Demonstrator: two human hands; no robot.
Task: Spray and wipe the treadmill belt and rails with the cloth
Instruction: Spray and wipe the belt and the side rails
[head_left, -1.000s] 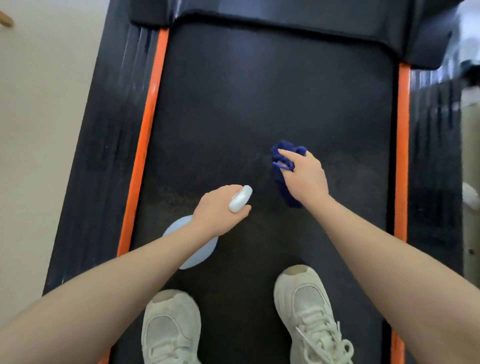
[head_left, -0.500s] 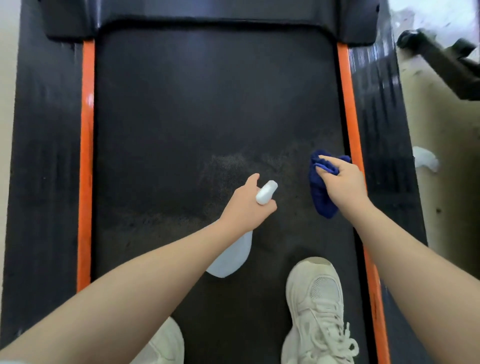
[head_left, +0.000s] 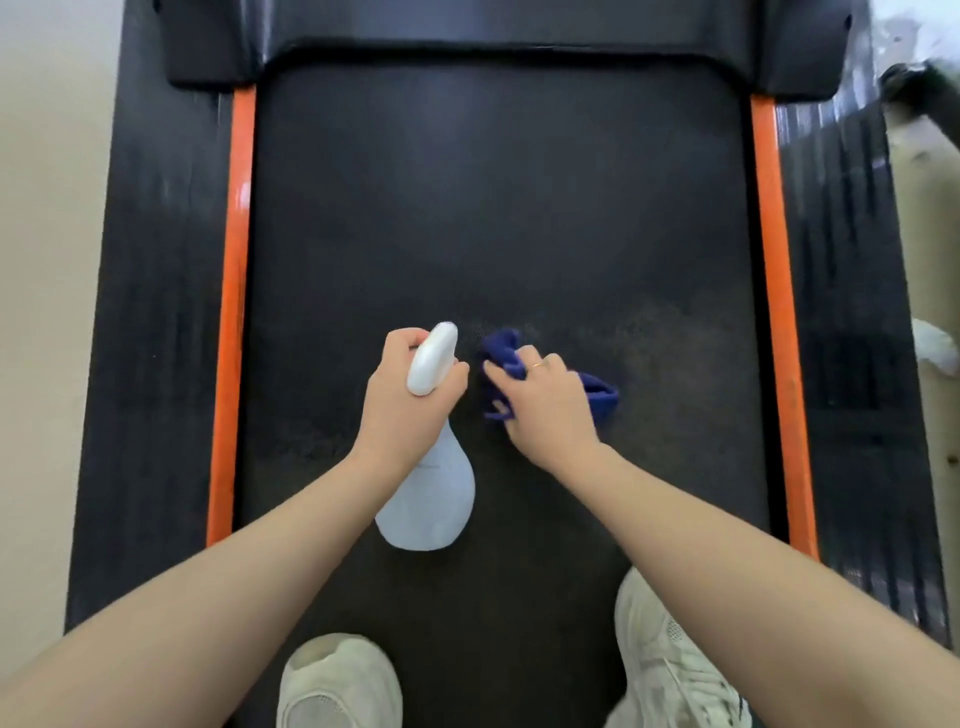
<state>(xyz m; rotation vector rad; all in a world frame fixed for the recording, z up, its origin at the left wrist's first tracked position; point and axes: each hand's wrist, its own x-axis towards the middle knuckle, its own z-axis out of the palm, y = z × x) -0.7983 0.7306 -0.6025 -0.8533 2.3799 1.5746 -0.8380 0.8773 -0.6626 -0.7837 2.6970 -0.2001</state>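
On the far left was the pale floor (head_left: 47, 260), and next to it the black left rail (head_left: 156, 312) with its orange strip (head_left: 234, 312) at the edge of the treadmill belt (head_left: 493, 208). I could read no words or brand marks on anything. My left hand (head_left: 410, 405) was curled tight around the neck of the white spray bottle (head_left: 434, 493), and the bottle's round body hung down under my wrist, over the belt. The spray head (head_left: 432, 358) poked up past my fingers. Just beside it, my right hand (head_left: 545, 410) gripped the blue cloth (head_left: 602, 395) and pressed it on the middle of the belt. A ring (head_left: 536, 366) was on one finger. The belt around the cloth looked speckled. There was lots of bare belt ahead, up to the black cover (head_left: 493, 26) at the top, and out to both orange strips. My white shoes (head_left: 337, 686) stood on the belt near the bottom edge. On the right came the other orange strip (head_left: 774, 312), the black right rail (head_left: 847, 312), and more floor.
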